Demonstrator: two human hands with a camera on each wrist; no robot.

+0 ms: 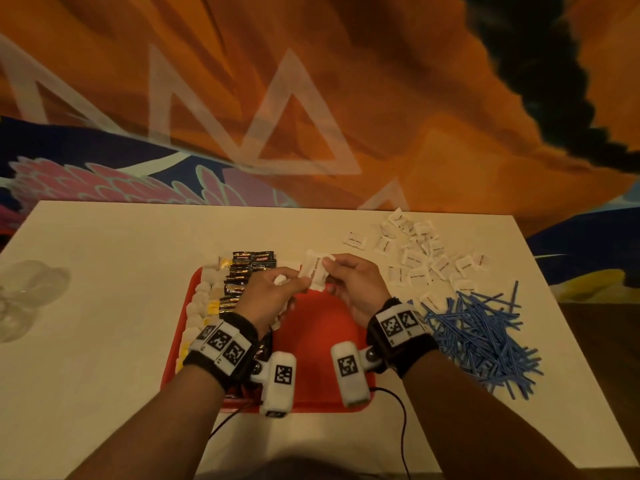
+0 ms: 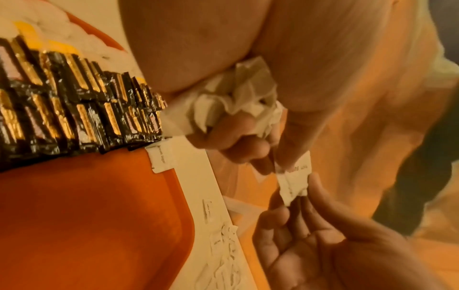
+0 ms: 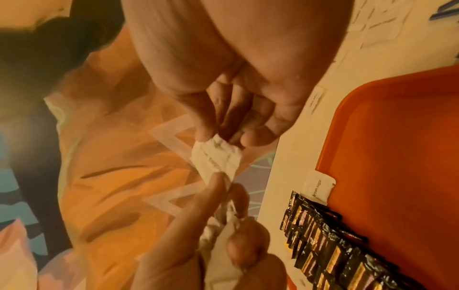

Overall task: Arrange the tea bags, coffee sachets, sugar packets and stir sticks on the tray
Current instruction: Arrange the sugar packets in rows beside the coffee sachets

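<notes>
While both your left hand (image 1: 273, 292) and right hand (image 1: 353, 285) pinch one sugar packet (image 1: 316, 274), lay it beside the coffee sachets (image 1: 242, 278) on the tray (image 1: 322, 341).

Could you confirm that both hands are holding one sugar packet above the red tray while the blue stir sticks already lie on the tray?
Not quite: the stir sticks lie on the table, right of the tray, as the head view shows. Both hands do hold one sugar packet.

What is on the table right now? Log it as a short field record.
left hand: holds a bunch of sugar packets, pinches one brown sugar packet
right hand: pinches the same packet
tray: red; tea bags and coffee sachets in rows
loose sugar packets: on table, right of tray
stir sticks: blue pile, on table
</notes>
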